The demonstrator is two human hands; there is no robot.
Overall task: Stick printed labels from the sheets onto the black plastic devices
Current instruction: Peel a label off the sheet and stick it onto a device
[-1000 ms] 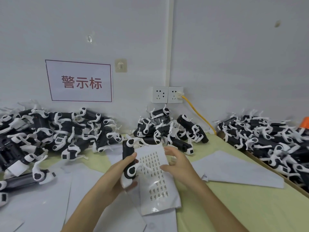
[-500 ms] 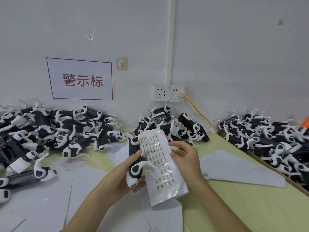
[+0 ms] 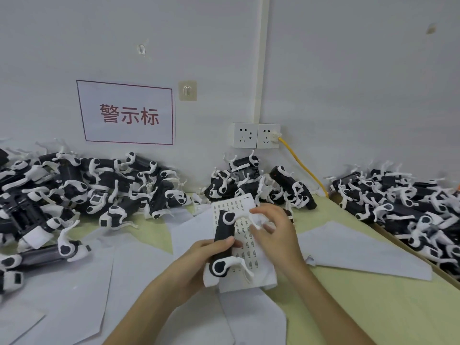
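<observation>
left hand (image 3: 199, 265) gripped one black plastic device (image 3: 224, 235) upright over the table (image 3: 373, 307), fingers curled round its lower body and thumb pressed across the front. white clip parts stuck out at its top and bottom. the label sheet (image 3: 235, 202) sat right behind the device, touching it, apparently held in the same grip. right hand (image 3: 276, 230) was on the sheet's upper right part, fingers bent down onto it just beside the device's top clip. motion blur there, so couldn't tell if it was pinching a label or only pressing the paper.

progress, as a judgement: mid-cycle on one unit, label probably being picked. no label seen on the visible face of the held device. sheet had many printed rows left, so plenty of stock remained.

big heaps of the same devices lay around: left pile (image 3: 74, 190) against the wall, middle pile (image 3: 261, 185) under the wall sockets (image 3: 256, 135), right pile (image 3: 398, 202) along the table's right edge. couldn't tell which heap was done and which was waiting, labels too small to see. plain white sheets (image 3: 348, 247) lay flat across the table, likely spent backings, which would suggest a lot already stuck. red-lettered wall sign (image 3: 125, 113) hung above the left pile, and a yellow cable (image 3: 301, 165) ran down from the socket.
</observation>
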